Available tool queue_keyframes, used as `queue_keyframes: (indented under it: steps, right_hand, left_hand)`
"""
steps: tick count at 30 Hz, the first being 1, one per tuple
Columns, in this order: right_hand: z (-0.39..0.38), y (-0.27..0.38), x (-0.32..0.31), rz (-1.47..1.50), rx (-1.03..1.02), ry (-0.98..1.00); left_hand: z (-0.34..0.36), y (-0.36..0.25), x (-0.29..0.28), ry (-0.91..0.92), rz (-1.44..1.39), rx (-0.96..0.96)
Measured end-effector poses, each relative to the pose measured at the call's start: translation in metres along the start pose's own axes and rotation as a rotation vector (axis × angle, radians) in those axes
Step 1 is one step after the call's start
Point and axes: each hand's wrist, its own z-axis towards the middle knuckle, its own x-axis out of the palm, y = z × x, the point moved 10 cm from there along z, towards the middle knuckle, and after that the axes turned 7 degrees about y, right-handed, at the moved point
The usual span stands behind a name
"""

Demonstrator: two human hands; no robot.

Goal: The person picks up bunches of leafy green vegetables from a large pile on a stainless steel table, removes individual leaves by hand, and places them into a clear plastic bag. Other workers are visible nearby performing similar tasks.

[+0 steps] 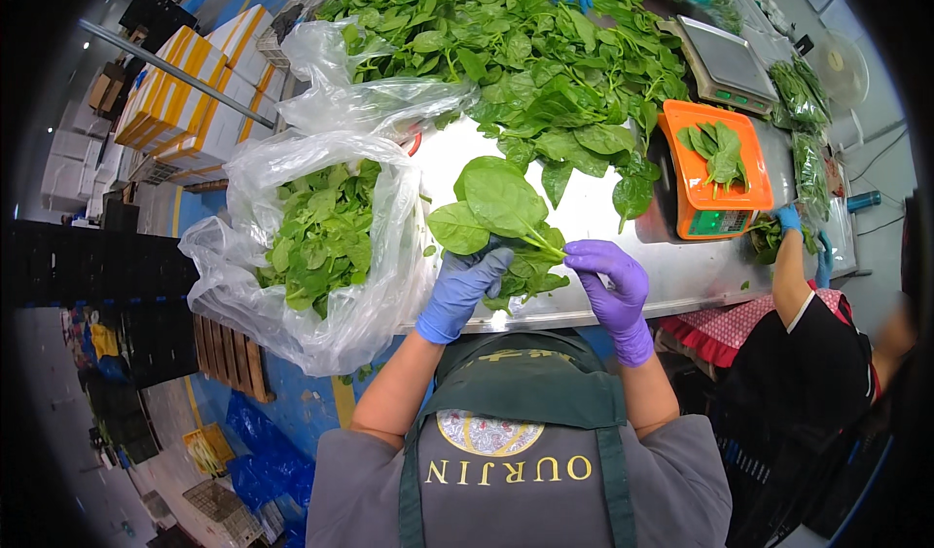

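Note:
Both my hands meet over the near edge of the metal table (671, 275), on a sprig of broad, glossy green leaves (503, 198). My left hand (462, 295), in a blue glove, is closed around the lower leaves. With thumb and fingers pressed together, my right hand (615, 290), in a purple glove, pinches the stem end. More leaves hang just below the sprig, partly behind my fingers. Left of my hands, a clear plastic bag (224, 290) gapes wide, with loose greens (329, 237) inside. A large heap of the same greens (525, 61) covers the table's far part.
An orange tray (686, 183) with a few leaves sits on a scale at right; another scale (725, 56) stands beyond it. A co-worker's gloved hand (790, 219) handles greens at right, and others work at the far side. White-and-yellow boxes (170, 91) are stacked at left.

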Motion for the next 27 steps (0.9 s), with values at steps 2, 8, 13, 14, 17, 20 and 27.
queue_keyframes:
  steps: [2, 8, 13, 14, 17, 20, 27]
  right_hand:
    - [-0.003, -0.014, 0.002, 0.069, 0.136, -0.011]
    - [-0.018, -0.051, 0.019, 0.305, 0.453, 0.005]
    - [-0.023, -0.059, 0.029, 0.346, 0.512, 0.035]
    - [-0.024, -0.06, 0.031, 0.315, 0.518, 0.039]
    - [-0.029, -0.07, 0.037, 0.369, 0.63, 0.046]
    - [-0.04, -0.092, 0.048, 0.597, 0.853, 0.109]
    - [-0.041, -0.117, 0.055, 0.554, 0.881, 0.154]
  left_hand:
    - [0.002, -0.002, 0.002, 0.017, -0.029, 0.005]
    - [0.01, -0.015, 0.013, 0.031, 0.127, 0.11]
    - [0.016, -0.019, 0.024, 0.075, 0.106, 0.117]
    - [0.018, -0.015, 0.022, 0.07, 0.114, 0.093]
    - [0.024, -0.006, 0.015, 0.06, 0.229, 0.114]
    - [0.024, -0.01, 0.018, 0.091, 0.452, 0.233]
    - [0.007, -0.046, 0.042, -0.038, 1.056, 0.531]
